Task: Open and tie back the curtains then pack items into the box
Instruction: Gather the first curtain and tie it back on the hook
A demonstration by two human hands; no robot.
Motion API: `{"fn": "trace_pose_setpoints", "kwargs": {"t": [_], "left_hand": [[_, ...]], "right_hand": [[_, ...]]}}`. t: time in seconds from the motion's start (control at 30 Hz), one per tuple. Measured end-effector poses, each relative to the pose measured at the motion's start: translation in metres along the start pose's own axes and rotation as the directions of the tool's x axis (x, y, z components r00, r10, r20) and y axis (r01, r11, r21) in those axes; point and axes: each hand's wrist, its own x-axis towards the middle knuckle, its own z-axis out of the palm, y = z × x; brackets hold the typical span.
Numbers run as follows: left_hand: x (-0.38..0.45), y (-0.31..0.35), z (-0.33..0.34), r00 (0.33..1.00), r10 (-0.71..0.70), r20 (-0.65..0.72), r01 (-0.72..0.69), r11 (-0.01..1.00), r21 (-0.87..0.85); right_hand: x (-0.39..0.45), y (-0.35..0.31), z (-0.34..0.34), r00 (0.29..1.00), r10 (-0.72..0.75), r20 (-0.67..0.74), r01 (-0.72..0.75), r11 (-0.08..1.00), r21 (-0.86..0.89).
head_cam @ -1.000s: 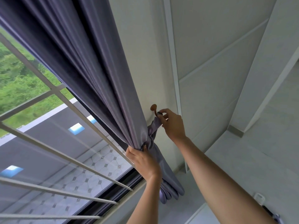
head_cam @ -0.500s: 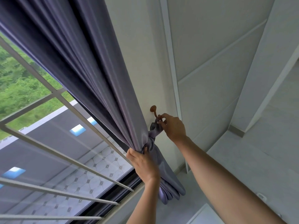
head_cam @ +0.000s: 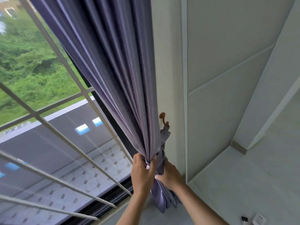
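A purple-grey curtain [head_cam: 116,75] hangs gathered against the white wall beside the window. A matching fabric tieback [head_cam: 164,137] runs from the bunched waist of the curtain up to a small brown wall hook [head_cam: 163,118], where its loop hangs. My left hand [head_cam: 142,172] grips the gathered curtain at the waist from the left. My right hand [head_cam: 168,176] grips the curtain and tieback from the right, just below the waist. The curtain's lower end [head_cam: 162,200] hangs under both hands. No box is in view.
The window [head_cam: 48,127] with white metal bars fills the left, with trees and a rooftop outside. Its dark frame [head_cam: 103,207] runs along the bottom. White panelled wall [head_cam: 227,78] rises on the right. A small white wall device [head_cam: 258,220] sits at the lower right.
My right hand has left the hook and dropped to the curtain's waist beside my left hand. The tieback loop now hangs on the hook. The view has tilted upward.
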Motion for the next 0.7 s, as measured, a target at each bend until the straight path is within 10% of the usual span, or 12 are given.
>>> {"fn": "trace_pose_setpoints", "kwargs": {"t": [0.5,0.7], "left_hand": [[-0.025,-0.016,-0.004,0.997,0.001,0.071,0.01,0.99,-0.142],[-0.016,-0.052,0.006,0.905,-0.223,0.361,0.145,0.962,0.23]], "right_hand": [[-0.015,0.027,0.0,0.999,-0.008,-0.043,0.007,1.0,-0.021],[-0.017,0.048,0.015,0.999,0.026,-0.037,-0.029,0.998,-0.064]]}}
